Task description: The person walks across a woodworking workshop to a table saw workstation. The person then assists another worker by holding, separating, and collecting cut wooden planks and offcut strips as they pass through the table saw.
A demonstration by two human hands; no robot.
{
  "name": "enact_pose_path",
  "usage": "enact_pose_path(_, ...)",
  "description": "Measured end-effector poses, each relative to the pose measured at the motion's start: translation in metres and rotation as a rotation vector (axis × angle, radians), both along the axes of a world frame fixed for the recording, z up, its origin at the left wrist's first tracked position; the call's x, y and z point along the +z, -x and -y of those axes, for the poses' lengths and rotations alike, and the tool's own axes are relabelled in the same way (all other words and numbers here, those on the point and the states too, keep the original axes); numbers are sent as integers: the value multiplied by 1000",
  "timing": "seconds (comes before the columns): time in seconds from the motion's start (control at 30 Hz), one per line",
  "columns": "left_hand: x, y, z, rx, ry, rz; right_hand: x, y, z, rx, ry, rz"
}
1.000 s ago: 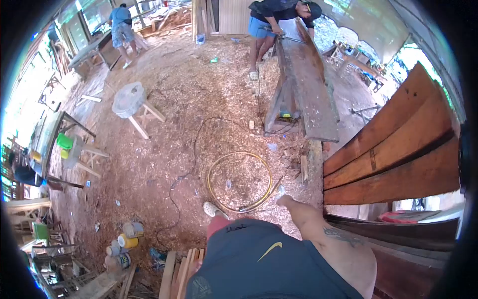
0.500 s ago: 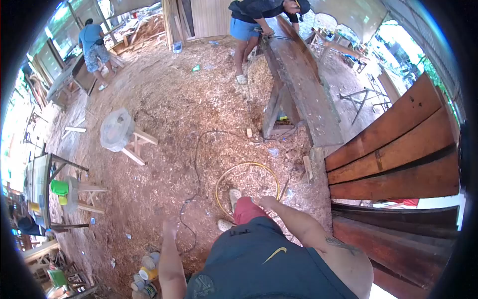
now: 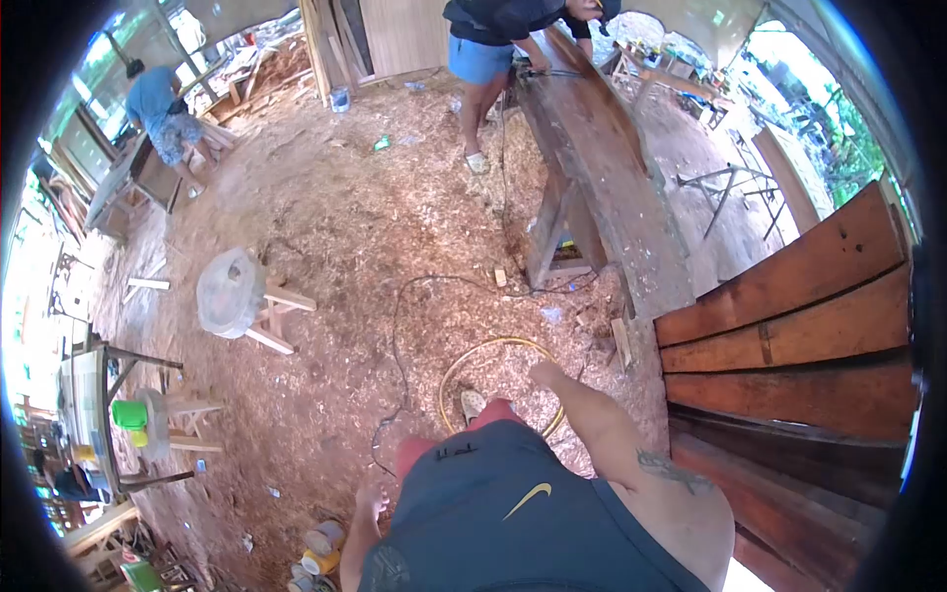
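Note:
My left hand hangs low beside my left thigh, fingers loosely apart, with nothing seen in it. White and yellow containers stand on the ground near that arm. In front of my right hip, my right hand hangs above a yellow hoop-like coil lying on the ground. I see the back of this hand; its fingers are hidden and no held thing shows. One of my shoes is inside the coil. A dark cord curves over the wood shavings left of the coil.
Reddish boards rise on the right. A long plank bench stands ahead, where a person leans over it. Another person bends at the far left. A wrapped round stool and a table are left.
My body has moved a little and one leg has shifted. My left hand has swung back and down toward my thigh; my right hand has moved slightly forward.

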State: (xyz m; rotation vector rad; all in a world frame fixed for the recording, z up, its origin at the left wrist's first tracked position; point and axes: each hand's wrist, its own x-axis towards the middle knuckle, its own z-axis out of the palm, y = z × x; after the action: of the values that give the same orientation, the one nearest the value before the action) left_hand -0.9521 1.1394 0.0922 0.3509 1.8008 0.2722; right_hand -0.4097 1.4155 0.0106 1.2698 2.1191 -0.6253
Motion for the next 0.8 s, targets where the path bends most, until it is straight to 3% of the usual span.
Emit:
enact_pose_path(0.1, 8, 4, -13, -21, 3, 10, 4, 35, -31, -292, 8, -181)
enact_pose_path(0.2, 10, 10, -38, -50, -25, 13, 34, 62, -36, -23, -109, -200)
enact_pose_path(0.23, 12, 10, -50, -46, -40, 16, 68, 73, -33, -189, 3, -246)
enact_pose_path(0.33, 23, 14, -88, -48, -97, 22, 32, 81, -18, -37, -67, -175)
enact_pose_path(0.4, 16, 26, -105, -112, -145, 31, 43, 80, -9, -1, 46, -119)
enact_pose_path(0.47, -3, 43, -120, 108, -146, 208, 37, 72, 3, 36, 114, -75)
enact_pose_path(0.5, -9, 46, -126, 218, -149, 296, 42, 68, 8, -86, 137, -81)
enact_pose_path(0.57, -2, 37, -132, 143, -122, 191, 50, 57, 17, -330, 182, -95)
enact_pose_path(0.6, 6, 31, -136, 105, -107, 138, 48, 50, 21, -321, 152, -104)
enact_pose_path(0.67, -4, 36, -138, 94, -140, 395, 19, 29, 26, -304, 93, -121)
enact_pose_path(0.73, -16, 36, -131, 49, -126, 422, 30, 19, 23, -337, 107, -97)
enact_pose_path(0.8, -28, 17, -117, -29, -70, 219, 8, 5, 25, -399, 88, -87)
